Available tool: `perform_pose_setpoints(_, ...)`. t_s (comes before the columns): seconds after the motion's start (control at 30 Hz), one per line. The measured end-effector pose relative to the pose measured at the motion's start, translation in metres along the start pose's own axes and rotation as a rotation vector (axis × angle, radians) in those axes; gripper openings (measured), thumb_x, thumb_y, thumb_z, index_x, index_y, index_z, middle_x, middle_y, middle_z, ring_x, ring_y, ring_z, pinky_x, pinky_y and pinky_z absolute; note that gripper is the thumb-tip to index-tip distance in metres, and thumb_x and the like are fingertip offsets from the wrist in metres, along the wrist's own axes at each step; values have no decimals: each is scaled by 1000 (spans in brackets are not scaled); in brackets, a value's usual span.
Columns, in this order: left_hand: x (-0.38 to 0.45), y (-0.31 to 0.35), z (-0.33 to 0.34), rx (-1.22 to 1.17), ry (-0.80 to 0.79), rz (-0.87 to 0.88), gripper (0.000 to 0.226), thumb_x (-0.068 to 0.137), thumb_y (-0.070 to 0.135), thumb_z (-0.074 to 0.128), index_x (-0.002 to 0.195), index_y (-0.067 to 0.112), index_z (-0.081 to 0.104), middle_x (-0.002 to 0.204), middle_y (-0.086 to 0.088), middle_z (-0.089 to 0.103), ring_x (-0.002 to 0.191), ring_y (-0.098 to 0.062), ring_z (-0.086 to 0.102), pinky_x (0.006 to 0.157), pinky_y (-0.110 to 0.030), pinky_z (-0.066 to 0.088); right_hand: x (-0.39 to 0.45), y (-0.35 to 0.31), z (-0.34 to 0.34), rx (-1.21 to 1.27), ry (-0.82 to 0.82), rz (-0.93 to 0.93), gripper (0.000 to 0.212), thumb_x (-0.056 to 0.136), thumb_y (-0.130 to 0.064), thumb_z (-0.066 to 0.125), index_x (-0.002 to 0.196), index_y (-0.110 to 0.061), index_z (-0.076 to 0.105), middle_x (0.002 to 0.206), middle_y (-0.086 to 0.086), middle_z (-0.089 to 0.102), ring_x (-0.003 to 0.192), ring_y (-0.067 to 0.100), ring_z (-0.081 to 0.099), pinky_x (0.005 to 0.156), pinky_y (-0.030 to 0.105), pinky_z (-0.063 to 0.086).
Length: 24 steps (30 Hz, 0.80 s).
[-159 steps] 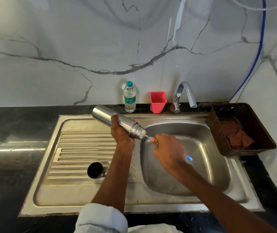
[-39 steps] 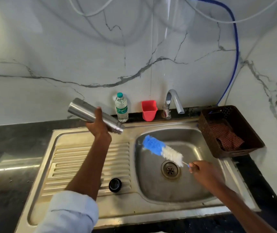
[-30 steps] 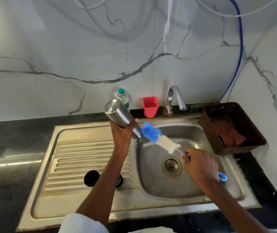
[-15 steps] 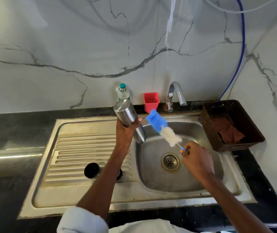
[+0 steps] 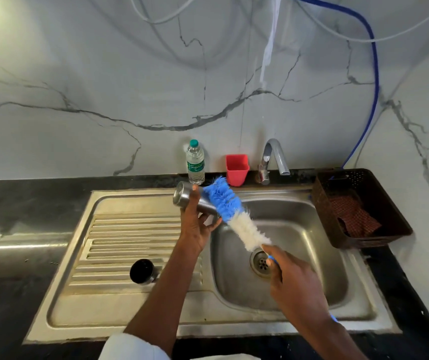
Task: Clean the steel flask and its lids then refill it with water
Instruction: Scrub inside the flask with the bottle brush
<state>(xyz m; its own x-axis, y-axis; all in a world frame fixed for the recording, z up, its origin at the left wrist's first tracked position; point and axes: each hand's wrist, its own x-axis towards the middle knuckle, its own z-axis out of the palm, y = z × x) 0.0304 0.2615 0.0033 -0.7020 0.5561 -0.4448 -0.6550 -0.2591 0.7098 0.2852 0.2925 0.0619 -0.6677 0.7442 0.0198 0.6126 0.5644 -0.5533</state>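
My left hand [image 5: 197, 227] grips the steel flask [image 5: 186, 200] round its middle and holds it tilted above the sink's left rim, base toward the wall. The blue and white bottle brush [image 5: 234, 214] lies along the flask's outer right side, its blue tip near the base. My right hand [image 5: 290, 276] holds the brush by its blue handle over the sink basin [image 5: 299, 237]. A black lid [image 5: 142, 271] sits on the ribbed drainboard [image 5: 130, 242]. The flask's mouth is hidden behind the brush and my fingers.
A small plastic water bottle [image 5: 195, 162], a red cup [image 5: 237, 169] and the tap [image 5: 273, 158] stand at the back of the sink. A brown basket [image 5: 359, 206] with a checked cloth sits on the right counter. A blue hose [image 5: 374, 81] hangs on the marble wall.
The brush came out of the flask's mouth, swung over the basin, then moved up against the flask's outer side. My left hand turned the flask so its base points more toward the wall.
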Motion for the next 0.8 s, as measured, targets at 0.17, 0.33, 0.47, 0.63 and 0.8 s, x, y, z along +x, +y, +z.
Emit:
perform_pose_setpoints(0.17,5,8,-3,84,76,-40,97,64,90,68,137,26,60,126,-10,74,114,-32,71,94,-58,58,15,10,-11,39,31,70,34,95,-24,65,124,-43,66,105,-17,75,92,12,70,76,33,54)
perform_pose_setpoints(0.33,11,19,0,-137,72,-75,75,89,67,66,142,15,54,130,-18,70,119,-34,68,104,-57,53,13,16,-13,93,16,135,32,95,-21,66,120,-41,69,76,-17,68,62,0,56,61,16,42)
perform_pose_setpoints(0.47,8,20,0,-260,48,-19,56,92,42,73,139,18,55,131,-18,67,121,-38,64,103,-68,48,3,10,-10,74,-10,145,38,99,-23,60,132,-41,58,80,-13,67,70,14,63,65,32,48)
perform_pose_setpoints(0.63,4,9,0,-284,108,24,77,77,18,87,146,20,52,136,-21,65,121,-43,65,89,-78,51,2,-10,-1,-59,-107,133,27,99,-23,53,122,-37,53,93,-6,72,85,24,66,66,35,43)
perform_pose_setpoints(0.8,-4,6,8,-322,140,44,95,61,24,90,148,18,51,136,-20,65,120,-40,65,88,-70,55,46,-20,0,-27,-96,268,28,95,-18,52,117,-30,65,97,8,73,90,33,67,70,36,51)
